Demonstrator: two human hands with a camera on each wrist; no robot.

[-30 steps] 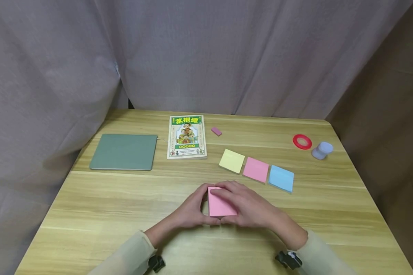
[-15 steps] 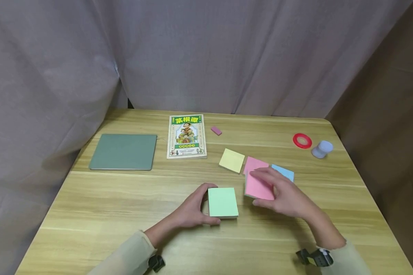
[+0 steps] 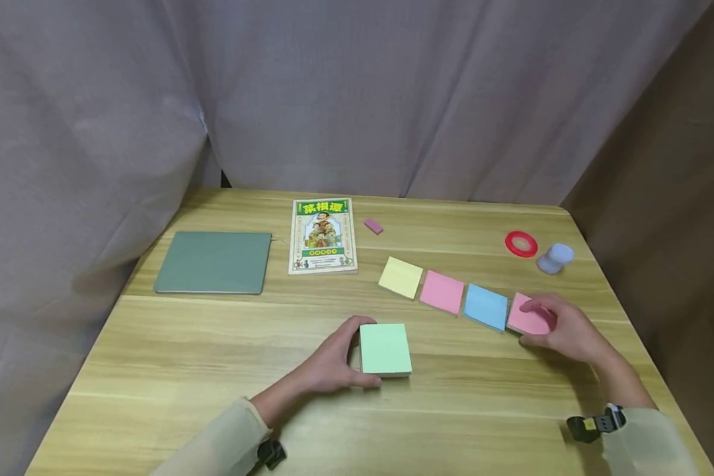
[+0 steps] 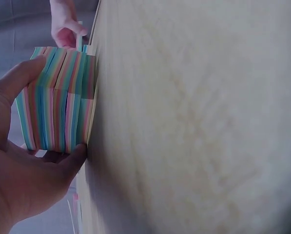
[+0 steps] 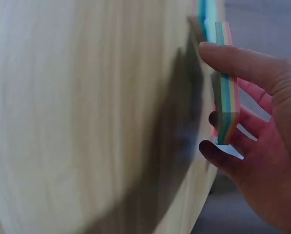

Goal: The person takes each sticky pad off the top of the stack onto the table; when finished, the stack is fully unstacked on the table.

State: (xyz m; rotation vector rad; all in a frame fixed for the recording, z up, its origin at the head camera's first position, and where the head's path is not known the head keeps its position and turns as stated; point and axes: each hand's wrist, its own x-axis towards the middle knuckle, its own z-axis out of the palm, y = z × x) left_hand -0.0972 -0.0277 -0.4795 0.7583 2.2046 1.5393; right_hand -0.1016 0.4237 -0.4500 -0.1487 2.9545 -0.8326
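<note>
While the right hand (image 3: 565,328) pinches a pink-topped pad (image 3: 525,320) toward the right edge of the desk (image 3: 155,370), the left hand (image 3: 333,363) grips a green-topped stack (image 3: 385,349) midway between the side edges. Such paper should be light, slightly springy; I'd take the stack low by opposite sides, lest layers slip. A blue pad (image 3: 485,307) lies just beside the pink-topped one.

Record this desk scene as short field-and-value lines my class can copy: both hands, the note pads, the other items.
Left hand: grips a green-topped note stack
Right hand: holds a pink-topped pad at the row's right end
Row, left to right: yellow pad, pink pad, blue pad, then the held one
Left of the row: green notebook, illustrated book
Far side: small pink block
Far right: red ring, pale container
</note>
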